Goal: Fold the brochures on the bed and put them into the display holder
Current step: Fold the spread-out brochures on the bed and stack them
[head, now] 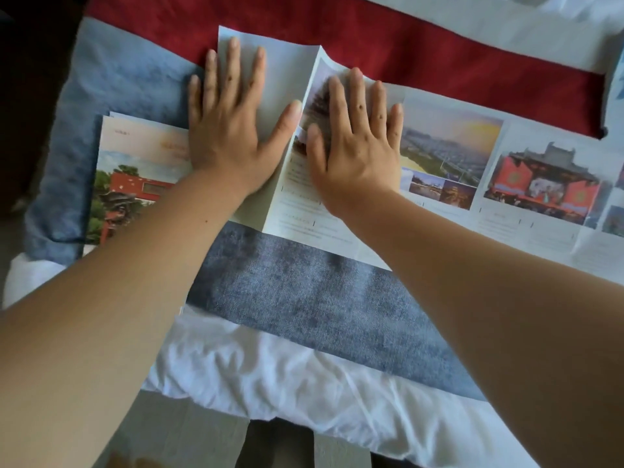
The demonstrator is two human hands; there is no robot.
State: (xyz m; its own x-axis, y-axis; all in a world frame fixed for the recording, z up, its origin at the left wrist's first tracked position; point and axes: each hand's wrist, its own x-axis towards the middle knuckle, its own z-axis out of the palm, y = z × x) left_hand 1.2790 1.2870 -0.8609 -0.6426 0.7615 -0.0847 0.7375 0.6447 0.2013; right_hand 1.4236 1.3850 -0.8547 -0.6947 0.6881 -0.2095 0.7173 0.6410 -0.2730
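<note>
Head view: a long brochure [449,146] lies unfolded across the bed runner [304,298], reaching from the centre of the frame to the right edge. Its leftmost panel [287,76], blank side up, is turned over at a crease in the upper centre. The left hand [226,130] presses flat on that panel, fingers straight and spread wide. The right hand [354,140] presses flat on the printed panel just right of the crease, fingers also spread. A second brochure [135,170] lies at the left, partly under the left forearm.
</note>
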